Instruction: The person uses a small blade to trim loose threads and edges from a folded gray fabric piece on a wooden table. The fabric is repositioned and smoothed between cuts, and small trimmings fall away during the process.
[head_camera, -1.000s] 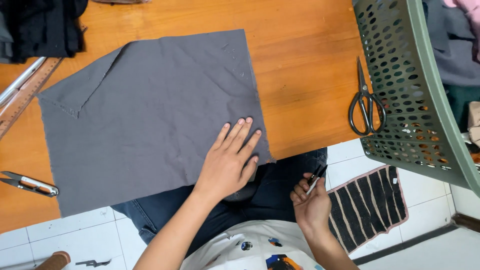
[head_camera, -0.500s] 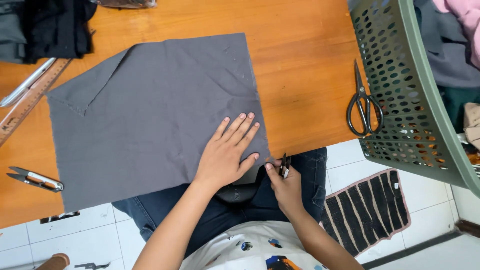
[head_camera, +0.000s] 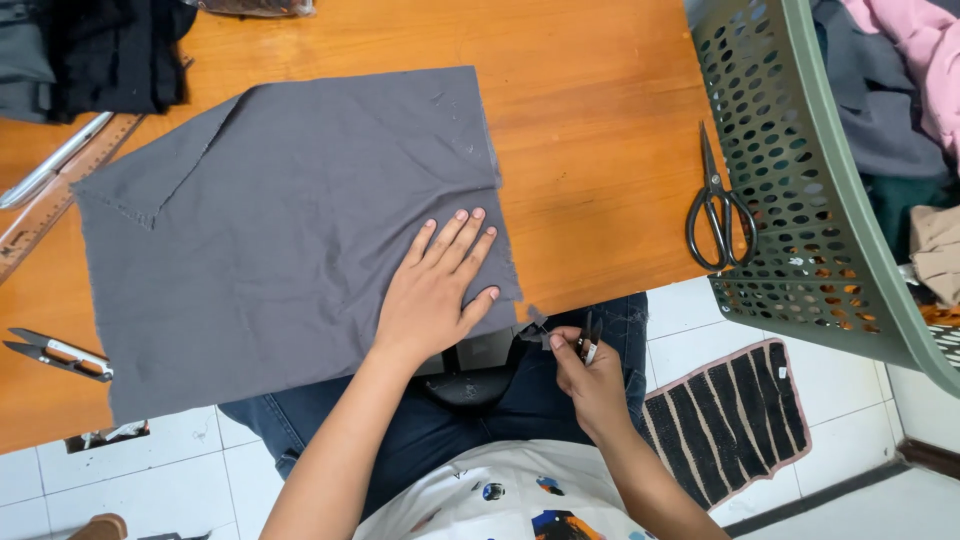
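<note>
Bright, even light is falling from above on my work. The glossy orange wooden tabletop (head_camera: 600, 120) is throwing back a soft pale sheen near its top edge. My left hand (head_camera: 435, 290) is casting only a faint shadow on the flat grey woven cloth (head_camera: 290, 230). Everything is staying sharp; the perforated green plastic basket (head_camera: 800, 200) is bending slightly at the frame's edge.

Bare tabletop (head_camera: 600, 150) between cloth (head_camera: 290, 230) and scissors (head_camera: 716, 205).
</note>
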